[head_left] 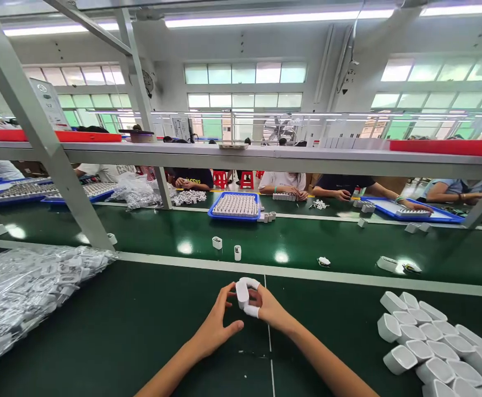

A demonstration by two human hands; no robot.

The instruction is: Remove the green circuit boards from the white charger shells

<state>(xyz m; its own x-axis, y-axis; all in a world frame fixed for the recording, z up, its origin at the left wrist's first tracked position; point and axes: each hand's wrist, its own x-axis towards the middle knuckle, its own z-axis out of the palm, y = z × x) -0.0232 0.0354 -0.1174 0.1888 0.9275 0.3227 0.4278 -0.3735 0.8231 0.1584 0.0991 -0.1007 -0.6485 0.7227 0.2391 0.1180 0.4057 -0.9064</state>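
Above the dark green bench, my right hand (269, 304) grips a small white plastic housing (242, 294) between fingers and thumb, which wear white finger covers. My left hand (219, 320) is beside the housing, thumb and fingers spread apart; its fingertips come close to the housing's left side, and I cannot tell whether they touch it. Similar white housings (431, 332) stand grouped at the right of the bench, several with their open ends up.
A clear plastic bag of white parts (38, 292) lies at left. Beyond a pale strip, a green belt (153, 231) carries scattered white housings (217, 242). A blue tray (236, 207) of parts stands farther back. Co-workers' hands (342, 194) are across the belt. A metal post (54, 149) rises at left.
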